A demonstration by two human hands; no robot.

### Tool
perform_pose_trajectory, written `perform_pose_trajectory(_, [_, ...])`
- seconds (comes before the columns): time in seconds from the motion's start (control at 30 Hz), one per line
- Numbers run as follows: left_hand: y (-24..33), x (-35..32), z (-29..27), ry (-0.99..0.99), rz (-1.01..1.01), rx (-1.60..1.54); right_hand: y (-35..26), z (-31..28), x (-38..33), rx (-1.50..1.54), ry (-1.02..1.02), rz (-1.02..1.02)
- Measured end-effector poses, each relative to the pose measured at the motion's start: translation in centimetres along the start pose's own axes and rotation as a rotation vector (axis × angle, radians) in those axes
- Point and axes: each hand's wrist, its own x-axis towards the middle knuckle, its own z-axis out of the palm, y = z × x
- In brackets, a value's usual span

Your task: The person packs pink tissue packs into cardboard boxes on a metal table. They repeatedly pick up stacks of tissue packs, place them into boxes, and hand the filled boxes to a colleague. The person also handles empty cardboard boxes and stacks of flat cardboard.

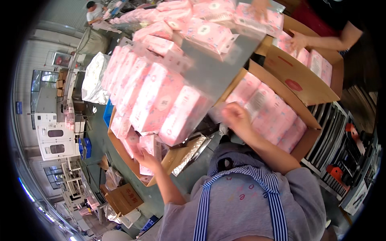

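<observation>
My left hand (147,160) reaches into a carton at the left, fingers stretched against pink tissue packs (149,142) standing in it. It looks open, though some fingertips are hard to separate from the packs. My right hand (237,117) is blurred, its fingers curled together over the near edge of a carton (307,146) filled with rows of pink tissue packs (277,116). A pale, see-through scrap, apparently plastic film (217,113), shows at its fingertips. Between my hands, larger wrapped tissue bundles (157,98) stand in a row on the grey table.
More pink bundles (205,34) lie on the grey table (217,70). At the upper right, another person's hand (297,41) is at a second open carton (301,76). A roller conveyor (321,140) runs under the cartons. A white sack (95,78) stands far left.
</observation>
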Motion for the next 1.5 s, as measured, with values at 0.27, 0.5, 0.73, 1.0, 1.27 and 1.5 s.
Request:
perform_pose_trajectory(0.27, [11.1,-14.4,15.4,-1.33,0.845,0.041,0.3,-18.3,-11.5,-1.437,0.08,-0.2])
perform_pose_trajectory(0.5, [8.7,-28.3,25.4,-1.847,1.877,0.27,5.1,-12.6,-13.6,-1.352,-0.241,0.154])
perform_pose_trajectory(0.73, [8.3,-29.1,28.4,-1.984,1.801,0.043,12.4,-13.0,-10.2,-0.844,-0.147,0.525])
perform_pose_trajectory(1.0, [12.6,-24.5,31.2,-1.274,1.265,-0.458,11.0,-13.3,-12.6,-0.91,-0.16,0.59])
perform_pose_trajectory(1.27, [21.2,-14.9,44.4,-0.977,0.498,0.754,1.1,-14.3,-14.4,-0.979,-0.194,0.073])
perform_pose_trajectory(1.5, [15.5,-9.8,46.8,-1.226,0.587,0.703,-6.6,-22.2,-18.2,-1.156,0.39,-0.153])
